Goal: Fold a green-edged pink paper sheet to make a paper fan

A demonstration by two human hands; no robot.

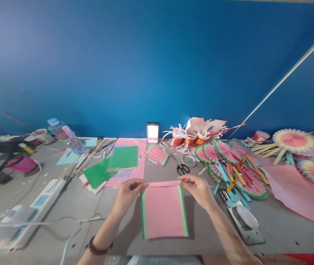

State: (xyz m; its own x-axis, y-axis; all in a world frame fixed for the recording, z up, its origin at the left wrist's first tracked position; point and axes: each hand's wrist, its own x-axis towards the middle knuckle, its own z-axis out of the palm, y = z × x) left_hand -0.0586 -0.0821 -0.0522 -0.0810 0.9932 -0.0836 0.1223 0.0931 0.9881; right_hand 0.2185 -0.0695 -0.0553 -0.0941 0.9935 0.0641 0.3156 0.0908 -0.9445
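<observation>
Currently holding a pink rectangular paper sheet with green side edges (164,215) over the near middle of the grey flat tabletop (203,237), with a narrow fold along the far edge. Pinching the far left corner between thumb and fingers of the left hand (131,189); pinching the far right corner likewise with the right hand (197,189). Faced, beyond the sheet, by black-handled metal scissors (183,169) and a pleated pink paper piece with green ends (157,154).
</observation>
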